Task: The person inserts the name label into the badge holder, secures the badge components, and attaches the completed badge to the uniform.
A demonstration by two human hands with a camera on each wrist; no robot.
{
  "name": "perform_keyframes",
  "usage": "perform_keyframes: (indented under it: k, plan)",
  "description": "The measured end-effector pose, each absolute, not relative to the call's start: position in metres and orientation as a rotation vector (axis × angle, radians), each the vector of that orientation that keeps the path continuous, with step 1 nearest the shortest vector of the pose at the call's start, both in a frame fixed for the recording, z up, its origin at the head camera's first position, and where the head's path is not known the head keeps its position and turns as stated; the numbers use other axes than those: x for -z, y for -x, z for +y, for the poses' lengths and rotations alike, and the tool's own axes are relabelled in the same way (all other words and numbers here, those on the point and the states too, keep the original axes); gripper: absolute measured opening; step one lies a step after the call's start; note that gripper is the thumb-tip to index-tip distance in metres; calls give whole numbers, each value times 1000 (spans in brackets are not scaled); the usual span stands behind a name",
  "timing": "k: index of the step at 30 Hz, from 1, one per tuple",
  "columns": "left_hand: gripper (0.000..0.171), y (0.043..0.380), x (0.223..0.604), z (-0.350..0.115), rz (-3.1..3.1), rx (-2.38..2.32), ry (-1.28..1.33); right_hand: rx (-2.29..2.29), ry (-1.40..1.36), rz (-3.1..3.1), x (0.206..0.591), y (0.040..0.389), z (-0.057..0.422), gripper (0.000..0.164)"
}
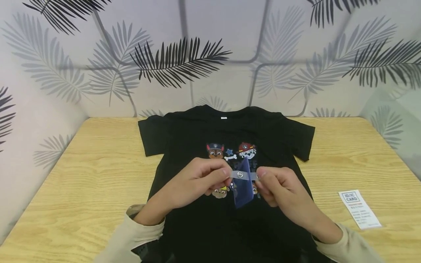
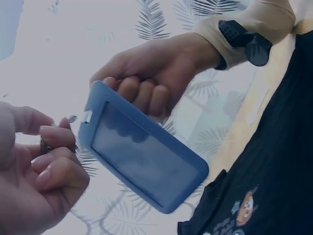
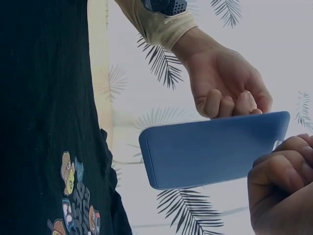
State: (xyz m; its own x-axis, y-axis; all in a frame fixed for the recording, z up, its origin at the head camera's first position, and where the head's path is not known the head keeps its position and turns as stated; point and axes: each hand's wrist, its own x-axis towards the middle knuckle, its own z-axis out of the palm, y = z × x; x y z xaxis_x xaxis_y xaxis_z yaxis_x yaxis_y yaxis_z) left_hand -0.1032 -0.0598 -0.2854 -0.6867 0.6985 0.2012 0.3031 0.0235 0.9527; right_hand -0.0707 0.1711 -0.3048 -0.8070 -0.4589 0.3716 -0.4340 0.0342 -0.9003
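A blue card holder hangs edge-on between the two hands, above a black T-shirt with cartoon prints. Through its top slot runs a clear strap with a metal snap. My left hand pinches one end of this strap between thumb and curled fingers. The other end is pinched by my right hand. In the left wrist view the holder shows its windowed face, with a slot near one end. From the right wrist, the plain back of the holder is visible.
On the wooden table, a white card printed ID/IC CARD lies right of the shirt. The T-shirt is spread flat, collar toward the back wall, which carries a leaf pattern.
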Motion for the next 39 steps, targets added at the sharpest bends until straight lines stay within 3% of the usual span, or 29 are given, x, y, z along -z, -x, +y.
perform_keyframes:
  k: [15, 39]
  plan:
    - [23, 109, 271, -65, 2086, -1494, -1051, 1927, 1138, 2131, 310, 79, 173, 34]
    - [20, 105, 276, -71, 2112, -1518, -1032, 1874, 1082, 2158, 308, 76, 171, 35]
